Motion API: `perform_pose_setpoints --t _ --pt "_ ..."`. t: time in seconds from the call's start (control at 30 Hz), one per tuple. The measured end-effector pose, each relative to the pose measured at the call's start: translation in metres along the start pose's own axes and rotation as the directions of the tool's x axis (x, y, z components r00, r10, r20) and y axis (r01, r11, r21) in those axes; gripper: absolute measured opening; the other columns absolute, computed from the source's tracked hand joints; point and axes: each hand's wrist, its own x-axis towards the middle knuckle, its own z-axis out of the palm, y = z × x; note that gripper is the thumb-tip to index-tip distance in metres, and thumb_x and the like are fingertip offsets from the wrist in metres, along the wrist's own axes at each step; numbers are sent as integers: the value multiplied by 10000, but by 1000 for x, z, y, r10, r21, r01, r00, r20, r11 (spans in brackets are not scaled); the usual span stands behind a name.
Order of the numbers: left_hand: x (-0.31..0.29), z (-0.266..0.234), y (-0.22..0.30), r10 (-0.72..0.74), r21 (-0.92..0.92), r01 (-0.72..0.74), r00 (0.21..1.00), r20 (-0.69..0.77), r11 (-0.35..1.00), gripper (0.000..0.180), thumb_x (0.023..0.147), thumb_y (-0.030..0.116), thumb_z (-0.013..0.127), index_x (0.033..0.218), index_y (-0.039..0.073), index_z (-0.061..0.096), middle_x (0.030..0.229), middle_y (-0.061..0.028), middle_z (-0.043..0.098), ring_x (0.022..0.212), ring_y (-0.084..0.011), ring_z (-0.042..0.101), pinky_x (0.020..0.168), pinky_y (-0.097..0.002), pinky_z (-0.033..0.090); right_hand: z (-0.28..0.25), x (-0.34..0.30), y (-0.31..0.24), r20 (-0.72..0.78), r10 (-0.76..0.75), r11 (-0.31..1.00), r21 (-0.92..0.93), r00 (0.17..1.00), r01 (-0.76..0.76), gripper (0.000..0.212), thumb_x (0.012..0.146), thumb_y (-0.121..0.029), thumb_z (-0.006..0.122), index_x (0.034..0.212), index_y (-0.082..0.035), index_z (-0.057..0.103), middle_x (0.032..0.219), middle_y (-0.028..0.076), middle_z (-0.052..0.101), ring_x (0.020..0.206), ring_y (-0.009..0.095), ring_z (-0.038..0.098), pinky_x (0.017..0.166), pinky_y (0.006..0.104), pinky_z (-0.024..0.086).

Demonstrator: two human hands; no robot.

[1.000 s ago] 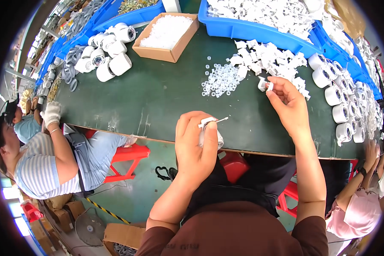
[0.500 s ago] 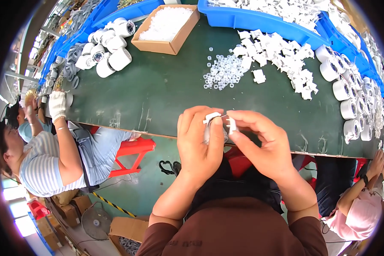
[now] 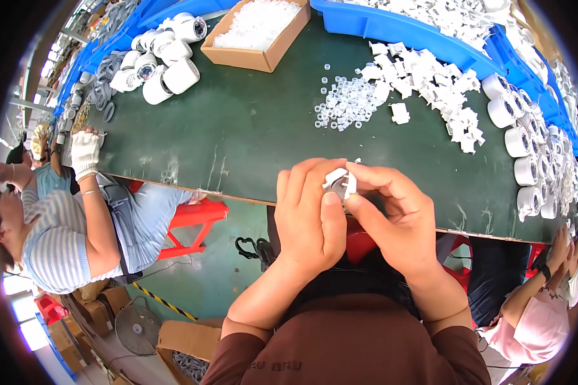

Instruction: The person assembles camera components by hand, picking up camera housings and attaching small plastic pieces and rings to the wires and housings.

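Just above the table's near edge, my left hand (image 3: 307, 221) is closed around a white rounded part (image 3: 332, 176) with a greyish middle, mostly hidden by the fingers. My right hand (image 3: 401, 215) pinches a small white plastic bracket (image 3: 350, 185) between thumb and forefinger. The bracket lies against the rounded part's side; whether it is seated cannot be made out. Farther off is a heap of similar white brackets (image 3: 433, 86), with one loose bracket (image 3: 400, 113) nearest me. Small clear plastic rings (image 3: 348, 102) lie scattered left of that heap.
White camera housings (image 3: 526, 167) stand in rows at right; more camera housings (image 3: 164, 67) sit at far left. A cardboard box (image 3: 257, 59) of clear pieces and a blue bin (image 3: 392, 29) line the back. Co-workers sit left and right, one with a gloved hand (image 3: 85, 154) on the table.
The bracket in my right hand has moved in against the rounded part, closing the small gap between them. My hands have come closer together, and the view has shifted slightly.
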Motion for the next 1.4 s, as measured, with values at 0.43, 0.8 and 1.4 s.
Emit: perform_pose_setpoints --t 0.43,0.8,1.4 --pt "-1 10 -8 110 50 -108 993 -45 993 358 934 244 481 1132 5 660 1083 -146 654 884 -306 555 787 -390 446 12 -8 27 -94 -321 914 -290 942 283 373 906 91 677 1266 11 628 1109 72 630 998 126 601 888 259 489" --pt "3 -4 -14 197 -78 -196 980 4 977 305 832 50 643 1128 -13 604 1058 -155 692 866 -291 599 784 -373 476 -7 2 12 -22 -34 998 -44 999 33 106 973 14 632 1071 9 670 1034 64 670 910 107 648 802 264 541" --pt "16 -16 -8 197 -4 -198 970 142 980 299 787 36 715 1082 38 666 1038 -103 699 869 -299 595 779 -378 493 -46 93 36 316 -435 229 -867 843 443 104 834 -56 727 894 -66 643 869 88 608 860 307 616 696 414 515"
